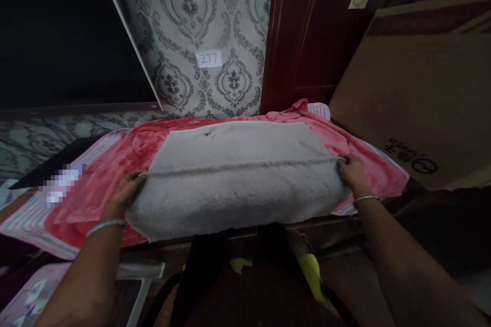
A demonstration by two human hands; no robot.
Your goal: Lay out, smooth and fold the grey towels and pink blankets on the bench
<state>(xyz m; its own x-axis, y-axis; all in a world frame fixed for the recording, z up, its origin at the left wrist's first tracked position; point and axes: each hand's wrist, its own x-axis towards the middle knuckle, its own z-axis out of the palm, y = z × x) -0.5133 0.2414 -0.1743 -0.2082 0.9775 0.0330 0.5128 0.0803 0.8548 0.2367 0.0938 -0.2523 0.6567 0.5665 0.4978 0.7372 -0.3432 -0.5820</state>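
A pale grey towel point(238, 191) lies across a pink blanket point(95, 189), with its near part folded up so that an edge runs crosswise over the middle. At the left end of that edge, my left hand point(126, 189) pinches the towel's corner. My right hand point(351, 171) grips the other end of the same edge. Between the two hands the edge is nearly straight, and the towel's near side hangs in a curve toward my body. A small reddish mark shows on the far part of the towel. Both wrists wear a bangle.
A large cardboard box point(425, 92) leans at the right before a dark red door point(307, 25). At the upper left is a dark screen point(69, 36). A paper label point(209, 58) reading 277 is on the patterned wall. A pale frame point(141, 286) stands below left.
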